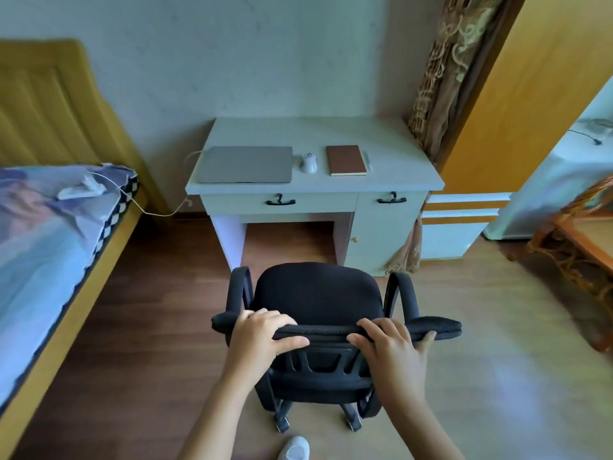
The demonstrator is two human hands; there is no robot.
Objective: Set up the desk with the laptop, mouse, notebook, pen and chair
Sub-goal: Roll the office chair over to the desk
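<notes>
A black office chair (318,297) on castors stands on the floor in front of the white desk (398,180), its seat facing the desk's knee gap. My left hand (265,333) and my right hand (391,343) both grip the top edge of its backrest. On the desk lie a closed grey laptop (245,164) at the left, a white mouse (309,163) beside it, a brown notebook (346,160) further right, and a pale pen (367,160) just right of the notebook.
A bed (49,234) with a blue cover runs along the left, with a white charger and cable (83,189) on it. A yellow wardrobe (517,111) and a curtain stand right of the desk. A wicker table (583,234) sits at far right. My white shoe (295,449) shows below.
</notes>
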